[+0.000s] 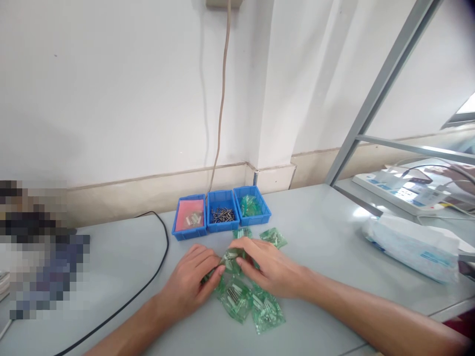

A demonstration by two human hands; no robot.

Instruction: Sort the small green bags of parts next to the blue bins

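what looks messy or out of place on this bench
Nothing is damaged or spilled. Small green bags lie loose and overlapping under both hands, left and right, outside the three blue bins.

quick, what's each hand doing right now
Left hand: fingers closed on the small green packet.
Right hand: pinching the same packet from the other side.

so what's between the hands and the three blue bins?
Head view: two small green bags lie on the table between the hands, left hand and right hand, and the blue bins; otherwise bare table.
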